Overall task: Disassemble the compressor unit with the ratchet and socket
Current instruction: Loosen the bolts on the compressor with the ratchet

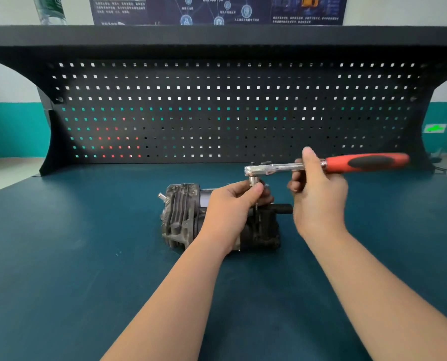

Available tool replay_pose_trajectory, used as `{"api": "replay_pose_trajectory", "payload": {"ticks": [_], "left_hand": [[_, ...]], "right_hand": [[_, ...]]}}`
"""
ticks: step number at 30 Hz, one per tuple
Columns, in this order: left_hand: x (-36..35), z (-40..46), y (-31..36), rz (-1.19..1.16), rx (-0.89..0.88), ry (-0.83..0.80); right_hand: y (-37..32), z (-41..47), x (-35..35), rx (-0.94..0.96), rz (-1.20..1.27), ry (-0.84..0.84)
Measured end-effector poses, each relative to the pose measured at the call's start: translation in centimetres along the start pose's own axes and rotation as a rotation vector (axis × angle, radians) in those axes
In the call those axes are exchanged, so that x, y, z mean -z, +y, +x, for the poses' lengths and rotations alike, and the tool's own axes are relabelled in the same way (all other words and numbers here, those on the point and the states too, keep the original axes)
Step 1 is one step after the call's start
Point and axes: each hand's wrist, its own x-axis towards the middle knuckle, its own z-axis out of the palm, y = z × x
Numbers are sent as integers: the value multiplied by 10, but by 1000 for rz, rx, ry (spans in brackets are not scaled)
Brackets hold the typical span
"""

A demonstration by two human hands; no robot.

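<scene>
Head view of the work area. The compressor (218, 217) lies on its side near the middle of the teal table (61, 256), its long axis running left to right: the finned cylinder end faces left with a small metal nipple (162, 196) projecting from it, and a dark round port (282, 208) points right. The ratchet (326, 165) is held above the compressor, roughly level, with its long axis also left to right; the chrome head is at the left and the red and black handle points right, toward the table's right edge. The socket (253, 181) hangs down from the head, directly over the top of the compressor. The left hand (233, 207) rests over the compressor's upper middle, its thumb and fingers (256, 190) curled to pinch the socket just below the ratchet head. The right hand (318, 194) grips the chrome shank where it meets the handle, thumb upright in front of it and the fingers wrapped behind. A black pegboard (230, 108) rises from the table's rear edge beneath a shelf (217, 35). A clear bottle (51, 9) stands on the shelf at left; its contents cannot be told. A dark poster (217, 9) hangs on the wall behind.
</scene>
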Motion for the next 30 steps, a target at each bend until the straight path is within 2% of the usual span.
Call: {"api": "replay_pose_trajectory", "payload": {"ticks": [3, 4, 6, 8, 9, 11, 13, 14, 15, 16, 17, 19, 21, 22, 23, 24, 26, 27, 30], "left_hand": [[2, 1, 1, 112, -56, 22], [2, 1, 1, 178, -77, 28], [2, 1, 1, 189, -71, 16], [2, 0, 0, 89, -29, -47], [2, 0, 1, 59, -12, -60], [3, 2, 0, 30, 23, -62], [2, 2, 0, -8, 33, -46], [1, 3, -1, -16, 27, -31], [1, 2, -1, -22, 23, -16], [-1, 2, -1, -17, 16, 4], [-1, 2, 0, -9, 7, 17], [-3, 0, 1, 55, -35, 46], [1, -2, 3, 185, -107, 72], [3, -3, 2, 252, -129, 81], [3, -5, 2, 290, -140, 77], [4, -6, 2, 262, -135, 50], [0, -8, 6, 136, -77, 2], [-2, -8, 7, 89, -53, -20], [-7, -4, 6, 63, -13, -64]], "right_hand": [[-4, -20, -2, 731, -531, -355], [-3, -25, -2, 878, -613, -462], [-2, -28, -3, 948, -658, -494], [-6, -21, -3, 803, -625, -371], [-8, -15, -3, 667, -584, -276], [-10, 3, 1, 212, -318, -123], [-8, 17, 7, -260, 18, -58], [-4, 18, 9, -387, 80, -35], [-1, 17, 10, -424, 87, -20], [1, 14, 9, -377, 65, -12], [1, 10, 7, -251, 20, -6], [0, -6, 0, 248, -280, -51], [2, -26, -5, 808, -568, -255], [4, -34, -6, 991, -625, -382], [6, -38, -6, 1075, -651, -470], [6, -38, -6, 1066, -654, -503], [0, -28, -4, 826, -577, -424], [-4, -22, -5, 616, -476, -327], [-11, 6, -2, -199, 28, -61]]}}
